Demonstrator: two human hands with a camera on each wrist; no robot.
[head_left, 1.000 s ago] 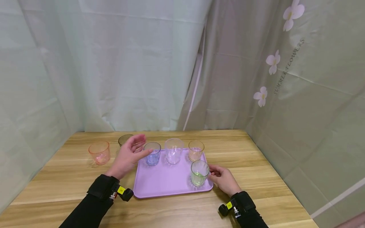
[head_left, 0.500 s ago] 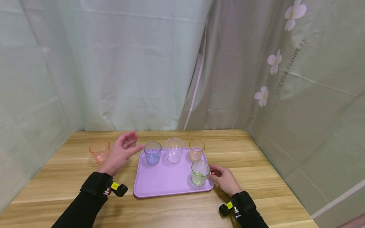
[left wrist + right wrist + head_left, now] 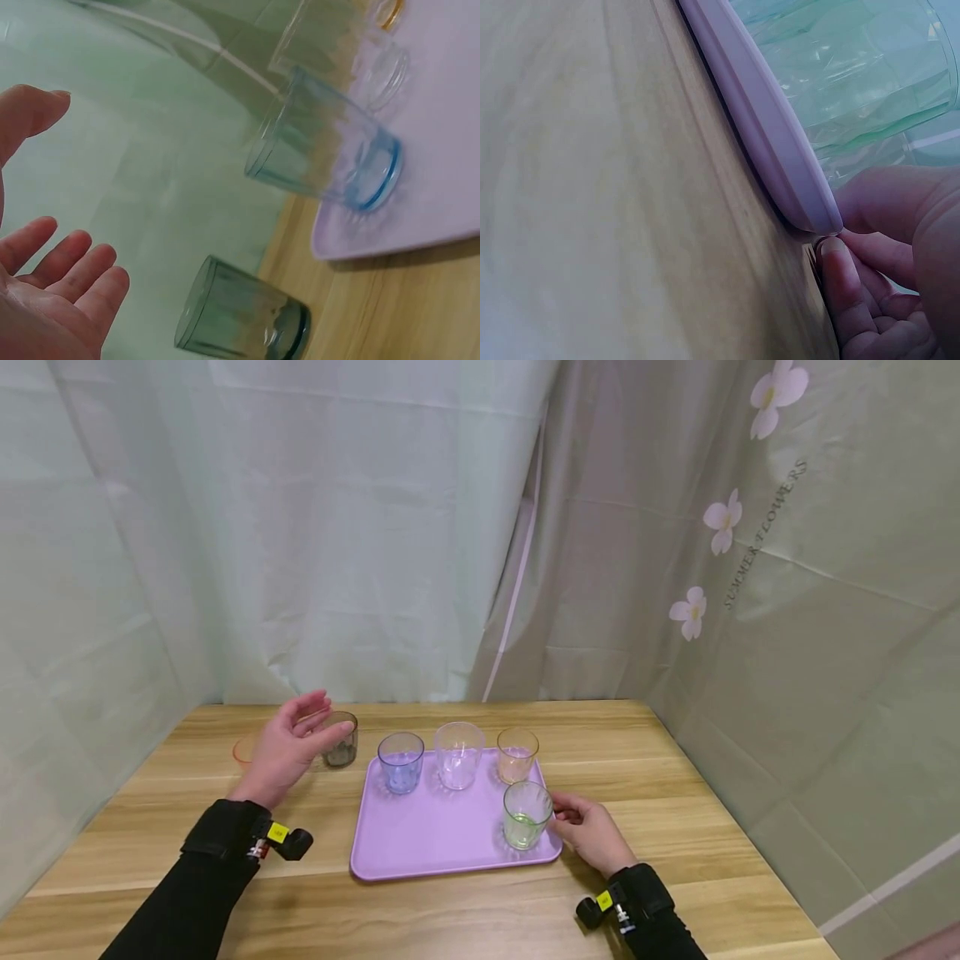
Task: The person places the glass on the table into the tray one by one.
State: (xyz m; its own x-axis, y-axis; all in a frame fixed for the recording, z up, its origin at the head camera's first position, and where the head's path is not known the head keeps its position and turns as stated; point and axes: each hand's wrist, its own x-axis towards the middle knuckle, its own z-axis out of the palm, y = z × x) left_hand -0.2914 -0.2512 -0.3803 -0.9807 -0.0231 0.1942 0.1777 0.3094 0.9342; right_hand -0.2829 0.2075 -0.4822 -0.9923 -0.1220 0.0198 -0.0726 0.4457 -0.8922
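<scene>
My left hand [image 3: 283, 748], fingers apart and holding nothing, hovers at the table's far left. It partly covers a smoky grey glass [image 3: 343, 747] and hides most of an orange glass [image 3: 242, 748]. In the left wrist view the grey glass [image 3: 244, 311] stands upright on the wood beyond the fingers. My right hand [image 3: 594, 837] pinches the right edge of a purple tray [image 3: 427, 839], thumb on the rim and fingers curled at its underside, as the right wrist view shows. Right beside the thumb stands a green glass [image 3: 525, 827] on the tray.
Along the tray's back stand a blue glass [image 3: 401, 768], a taller clear glass [image 3: 459, 760] and an amber-rimmed glass [image 3: 517, 760]. The wooden table [image 3: 480, 918] ends at a pale curtain [image 3: 360, 568] behind and on both sides.
My left hand has moved left from the blue glass, past the grey glass, which now shows, to in front of the orange glass. The right hand and the tray have stayed put.
</scene>
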